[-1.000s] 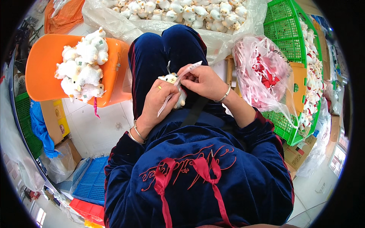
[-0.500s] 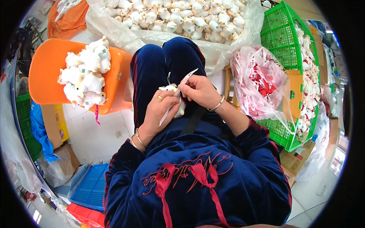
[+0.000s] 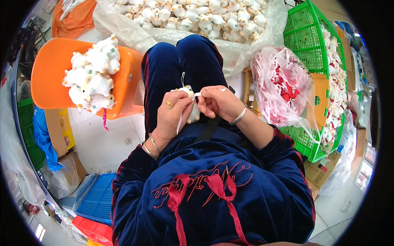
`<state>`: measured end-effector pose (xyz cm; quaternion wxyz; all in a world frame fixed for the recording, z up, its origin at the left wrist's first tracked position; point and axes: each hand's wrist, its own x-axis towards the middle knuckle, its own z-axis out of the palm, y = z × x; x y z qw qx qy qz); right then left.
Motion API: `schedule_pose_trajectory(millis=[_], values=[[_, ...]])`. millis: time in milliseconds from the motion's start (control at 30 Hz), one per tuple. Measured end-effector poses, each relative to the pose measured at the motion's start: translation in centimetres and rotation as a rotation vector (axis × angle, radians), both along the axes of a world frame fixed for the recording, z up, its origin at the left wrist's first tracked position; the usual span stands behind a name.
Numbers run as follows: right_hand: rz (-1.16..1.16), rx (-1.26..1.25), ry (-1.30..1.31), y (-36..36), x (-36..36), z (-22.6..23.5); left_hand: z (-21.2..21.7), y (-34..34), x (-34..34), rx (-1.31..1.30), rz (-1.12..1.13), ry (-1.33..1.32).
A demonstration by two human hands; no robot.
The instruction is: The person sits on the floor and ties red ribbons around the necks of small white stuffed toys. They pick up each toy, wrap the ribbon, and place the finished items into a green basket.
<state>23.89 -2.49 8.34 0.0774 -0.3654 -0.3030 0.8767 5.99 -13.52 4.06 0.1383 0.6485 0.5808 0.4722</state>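
A small white plush animal [image 3: 193,116] lies in my lap, with a thin loop of cord at its top. Both hands pinch a narrow white ribbon [image 3: 197,94] stretched short between them, close over the toy. My left hand [image 3: 172,112], with a ring on one finger, grips the ribbon beside the toy's head, and a loose end hangs below it. On the other side, my right hand [image 3: 221,101] has the ribbon between thumb and forefinger; a white tip pokes out above its fingers. My hands hide part of the toy's body.
An orange chair [image 3: 49,78] at the left bears several white plush toys [image 3: 92,76]. Ahead, a large clear plastic bag [image 3: 123,30] is full of similar toys. To the right are a bag of pink and red ribbons [image 3: 283,90] and a green crate [image 3: 303,37] of toys.
My right hand has turned and shifted slightly right, pulling the ribbon taut; its long free end no longer points up. My left hand has risen a little nearer the toy's head.
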Motion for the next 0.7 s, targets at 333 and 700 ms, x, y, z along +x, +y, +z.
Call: schedule_pose_trajectory(millis=[333, 700], values=[[0.311, 0.233, 0.005, -0.2, 0.7, -0.8, 0.7, 0.4, -0.8, -0.046, -0.072, -0.049], [0.179, 1.208, -0.23, -1.5, -1.1, -2.2, 0.4, -0.7, -0.2, -0.333, -0.02, -0.392]])
